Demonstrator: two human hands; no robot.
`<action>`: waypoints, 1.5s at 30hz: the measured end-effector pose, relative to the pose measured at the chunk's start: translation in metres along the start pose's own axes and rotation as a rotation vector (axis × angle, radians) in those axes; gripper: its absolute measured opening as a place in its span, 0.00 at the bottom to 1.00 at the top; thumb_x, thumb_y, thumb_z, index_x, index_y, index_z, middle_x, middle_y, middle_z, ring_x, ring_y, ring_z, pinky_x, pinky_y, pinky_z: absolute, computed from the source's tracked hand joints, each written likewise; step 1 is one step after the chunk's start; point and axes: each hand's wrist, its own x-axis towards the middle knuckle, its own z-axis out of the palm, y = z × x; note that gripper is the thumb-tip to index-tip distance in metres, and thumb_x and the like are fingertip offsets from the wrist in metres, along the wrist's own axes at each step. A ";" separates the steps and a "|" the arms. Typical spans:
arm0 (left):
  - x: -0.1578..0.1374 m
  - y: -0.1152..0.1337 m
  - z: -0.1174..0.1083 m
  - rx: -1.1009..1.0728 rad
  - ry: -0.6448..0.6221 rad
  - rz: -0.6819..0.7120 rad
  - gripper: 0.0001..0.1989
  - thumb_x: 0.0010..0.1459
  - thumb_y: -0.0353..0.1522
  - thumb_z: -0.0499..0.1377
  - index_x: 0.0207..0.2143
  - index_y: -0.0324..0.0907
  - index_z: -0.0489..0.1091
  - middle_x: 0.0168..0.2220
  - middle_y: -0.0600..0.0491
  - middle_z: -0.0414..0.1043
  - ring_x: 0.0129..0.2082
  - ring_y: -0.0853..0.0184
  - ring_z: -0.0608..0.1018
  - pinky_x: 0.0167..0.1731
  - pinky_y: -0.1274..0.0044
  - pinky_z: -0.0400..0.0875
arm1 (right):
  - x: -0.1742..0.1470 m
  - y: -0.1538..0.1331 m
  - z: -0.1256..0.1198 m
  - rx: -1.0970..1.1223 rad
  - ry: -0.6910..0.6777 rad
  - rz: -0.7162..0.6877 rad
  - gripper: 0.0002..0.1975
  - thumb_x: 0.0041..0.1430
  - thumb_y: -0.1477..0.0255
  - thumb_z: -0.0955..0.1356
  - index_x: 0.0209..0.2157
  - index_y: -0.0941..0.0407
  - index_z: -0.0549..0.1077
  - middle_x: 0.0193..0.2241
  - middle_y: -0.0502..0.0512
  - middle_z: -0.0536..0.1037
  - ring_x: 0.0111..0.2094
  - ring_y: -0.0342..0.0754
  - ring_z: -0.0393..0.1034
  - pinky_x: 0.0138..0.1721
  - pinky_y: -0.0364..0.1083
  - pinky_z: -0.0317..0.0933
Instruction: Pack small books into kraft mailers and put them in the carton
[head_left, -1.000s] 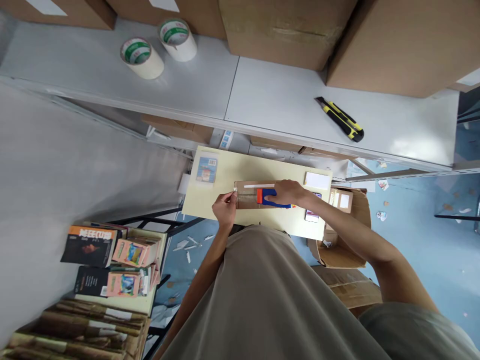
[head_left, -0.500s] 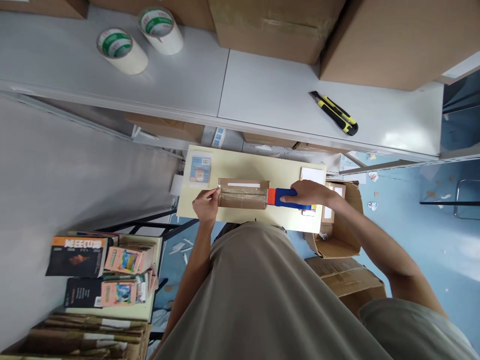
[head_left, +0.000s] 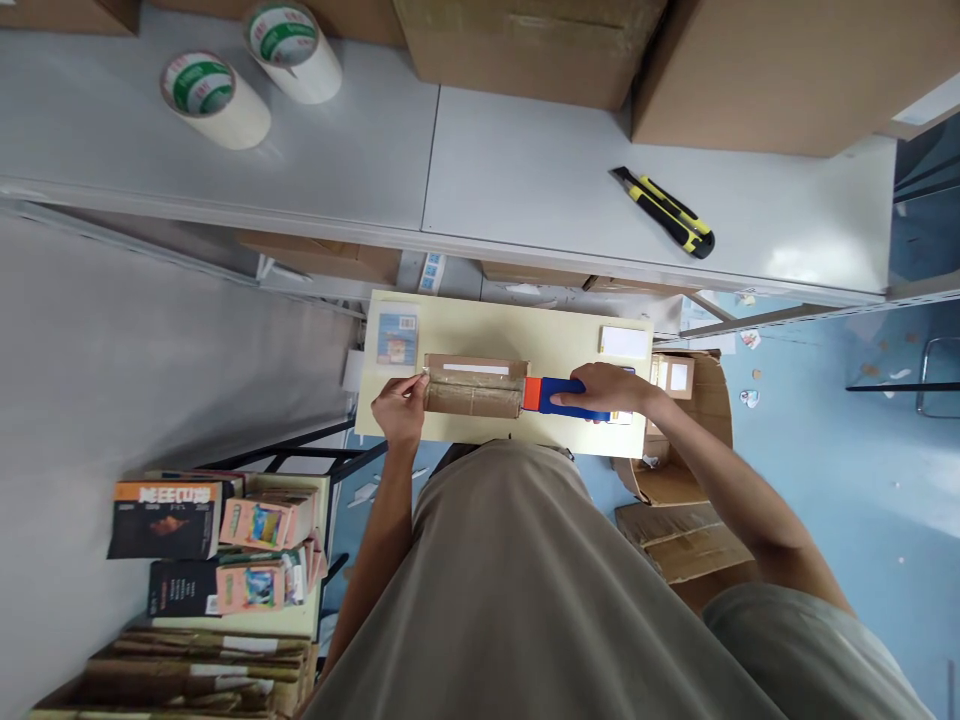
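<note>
Covered, cropped, illegible

See only part of phone (head_left: 622,418) near right edge of table (head_left: 559,335), and of tape dispenser (head_left: 562,399), under right hand (head_left: 611,387). Cannot tell contents of pinch in left hand (head_left: 399,410), at left edge of carton (head_left: 476,400). Cannot read packet (head_left: 397,340) near surface's far left corner. Lose tops of large boxes (head_left: 739,80) on shelf (head_left: 517,170).

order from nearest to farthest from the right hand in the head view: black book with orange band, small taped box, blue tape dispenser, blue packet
1. blue tape dispenser: held in the right hand
2. small taped box: just left of the dispenser
3. blue packet: at the table's left end
4. black book with orange band: lower left
</note>
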 end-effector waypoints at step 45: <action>-0.003 0.006 0.024 -0.074 0.010 -0.104 0.13 0.59 0.40 0.68 0.39 0.41 0.86 0.41 0.47 0.85 0.44 0.57 0.85 0.51 0.67 0.81 | -0.002 0.037 0.018 -0.198 0.112 -0.026 0.29 0.75 0.45 0.64 0.55 0.56 0.76 0.42 0.65 0.86 0.46 0.61 0.81 0.41 0.48 0.61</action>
